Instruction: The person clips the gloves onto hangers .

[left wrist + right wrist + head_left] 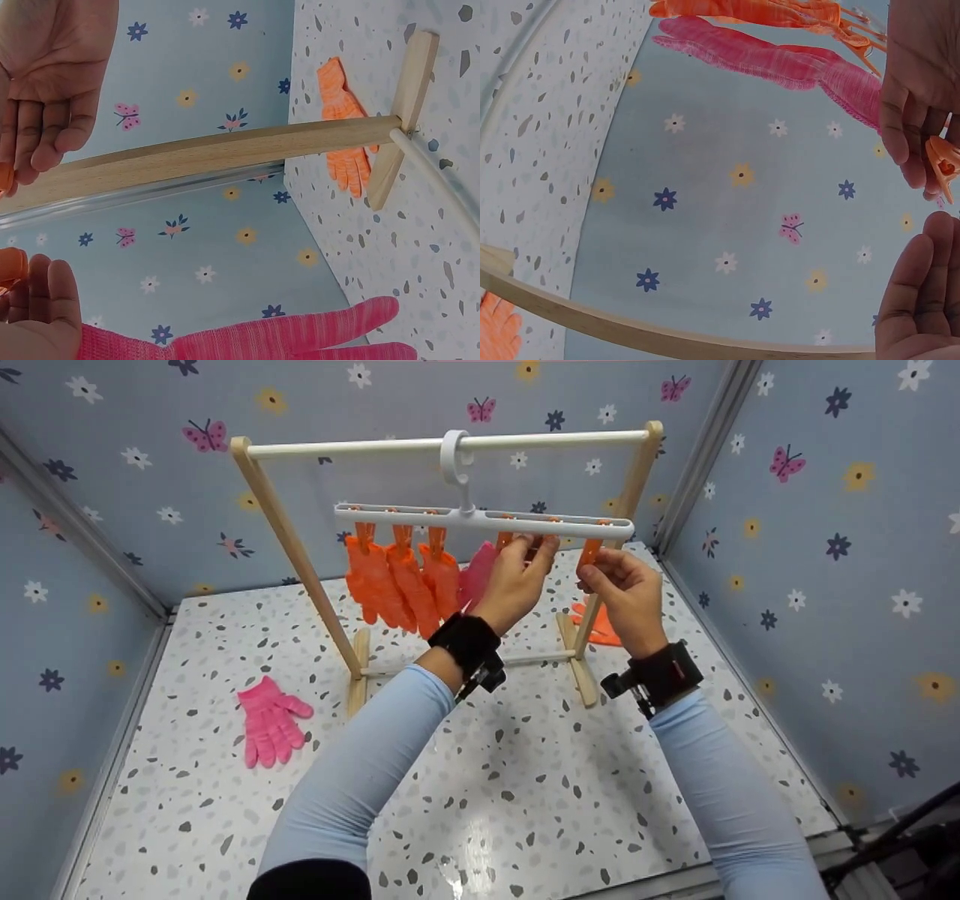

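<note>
A white clip hanger [405, 516] with several orange clips hangs from a wooden rack. My left hand [517, 581] is at the hanger's right half, its fingers pinching an orange clip [945, 161] under the bar. At the hanger's right end, my right hand [626, 596] pinches the last orange clip [590, 551] between thumb and fingers. Several orange gloves [375, 581] hang from clips on the left half. Beside them hangs a pink glove [478, 574], partly hidden behind my left hand; its fingers point down.
The rack's white top rail [345, 448] carries the hanger's hook. Another pink glove [274, 724] lies flat on the speckled surface at left. An orange glove [345, 135] lies by the rack's right wooden foot [577, 675]. Flowered walls stand behind and at both sides.
</note>
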The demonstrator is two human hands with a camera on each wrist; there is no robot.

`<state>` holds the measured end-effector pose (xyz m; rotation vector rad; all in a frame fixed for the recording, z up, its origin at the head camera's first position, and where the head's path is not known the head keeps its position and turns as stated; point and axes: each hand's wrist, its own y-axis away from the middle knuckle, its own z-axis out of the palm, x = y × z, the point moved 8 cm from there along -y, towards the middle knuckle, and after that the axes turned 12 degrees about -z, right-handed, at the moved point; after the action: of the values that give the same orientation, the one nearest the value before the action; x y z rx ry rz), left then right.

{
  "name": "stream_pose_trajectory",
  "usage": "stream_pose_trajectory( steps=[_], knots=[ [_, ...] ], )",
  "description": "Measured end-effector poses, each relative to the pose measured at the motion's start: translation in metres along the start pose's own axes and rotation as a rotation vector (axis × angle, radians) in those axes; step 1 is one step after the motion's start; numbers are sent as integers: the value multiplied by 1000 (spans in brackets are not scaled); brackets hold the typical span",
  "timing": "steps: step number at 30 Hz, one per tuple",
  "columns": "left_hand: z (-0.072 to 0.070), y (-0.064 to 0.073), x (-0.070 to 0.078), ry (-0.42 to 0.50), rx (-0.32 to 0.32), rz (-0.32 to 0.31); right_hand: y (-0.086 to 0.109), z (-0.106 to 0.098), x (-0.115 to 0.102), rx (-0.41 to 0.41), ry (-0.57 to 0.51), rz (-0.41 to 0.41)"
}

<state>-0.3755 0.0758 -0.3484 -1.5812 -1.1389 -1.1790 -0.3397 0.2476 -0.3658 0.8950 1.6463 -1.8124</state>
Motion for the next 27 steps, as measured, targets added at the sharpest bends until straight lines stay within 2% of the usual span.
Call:
stream_pose_trajectory(
  steps=[6,13,21,27],
  knots=[
    [0,1,-2,37,-36,-1,2,-2,-1,-7,-28,-5],
    [-3,3,-2,68,-72,29,2,-17,0,-8,-33,-11],
    [-6,5,-1,110,-129,47,-2,-48,11,39,157,8],
    [-5,6,-1,132,-163,36,-4,-70,22,64,229,29]
  ],
)
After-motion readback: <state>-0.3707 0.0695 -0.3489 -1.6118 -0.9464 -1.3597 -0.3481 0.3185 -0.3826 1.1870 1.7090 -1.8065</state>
